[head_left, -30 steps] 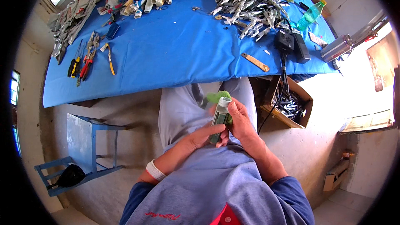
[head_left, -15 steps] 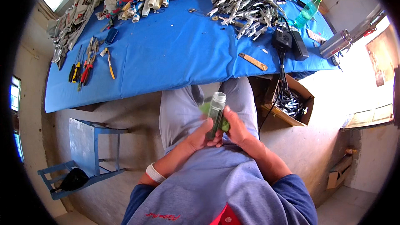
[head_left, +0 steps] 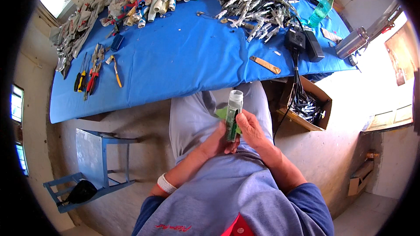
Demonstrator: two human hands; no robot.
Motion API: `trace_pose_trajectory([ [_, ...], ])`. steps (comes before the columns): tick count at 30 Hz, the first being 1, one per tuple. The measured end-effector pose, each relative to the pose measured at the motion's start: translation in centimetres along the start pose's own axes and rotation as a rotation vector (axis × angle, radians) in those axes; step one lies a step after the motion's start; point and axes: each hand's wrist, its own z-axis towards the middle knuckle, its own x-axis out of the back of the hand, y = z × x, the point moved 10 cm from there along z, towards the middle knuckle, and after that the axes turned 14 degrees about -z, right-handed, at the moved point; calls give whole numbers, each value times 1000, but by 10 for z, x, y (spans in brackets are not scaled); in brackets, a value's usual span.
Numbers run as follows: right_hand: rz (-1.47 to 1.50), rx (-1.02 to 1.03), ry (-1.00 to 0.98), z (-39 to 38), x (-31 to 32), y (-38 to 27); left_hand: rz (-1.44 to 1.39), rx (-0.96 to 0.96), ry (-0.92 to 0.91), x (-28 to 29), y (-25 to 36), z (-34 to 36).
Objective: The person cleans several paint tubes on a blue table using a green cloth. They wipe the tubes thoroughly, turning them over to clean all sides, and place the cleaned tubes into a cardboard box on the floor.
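Observation:
Above my lap I hold a clear cylindrical bottle (head_left: 232,112) nearly upright. Its whitish threaded neck points up toward the table and carries no cap; the lower body looks dark green. My left hand (head_left: 215,140) is closed round the bottle's lower left side. From the right, my right hand (head_left: 252,130) grips it, thumb pressed against its side. A bright green cloth (head_left: 221,113) shows behind the bottle at the left, and a bit more green peeks out by my right fingers. Which fingers hold the cloth is hidden.
Ahead stands a table with a blue cloth (head_left: 175,61), bearing pliers (head_left: 94,75), a cutter knife (head_left: 265,64), a heap of thin grey parts (head_left: 258,6) and a green bottle (head_left: 322,11). An open carton (head_left: 323,105) sits below right; a blue chair (head_left: 92,157) stands left.
The bottle has moved slightly right and up and now stands more upright. My hands have shifted a little with it, and the green cloth shows at its left side.

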Motion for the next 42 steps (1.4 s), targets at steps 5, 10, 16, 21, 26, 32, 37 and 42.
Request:
trace_pose_trajectory([
  [5,-37,-117,-123,4,20,-4,-13,18,-29,17,-8,2],
  [10,-316,-318,-262,-7,34,6,-101,-124,147,43,13,-3],
  [16,-676,-306,-505,-6,22,18,54,-137,291,49,10,-12],
  [21,-1035,16,-584,13,13,-16,381,-136,235,37,22,-11],
  [26,-1178,-134,-630,26,18,-21,448,-147,317,28,31,-13],
  [32,-513,-207,-266,24,71,-10,220,-203,361,44,29,-18],
  [37,54,-87,-172,13,82,15,0,-213,398,58,27,-16],
  [42,108,21,380,-3,67,8,-63,-182,447,56,22,-15],
])
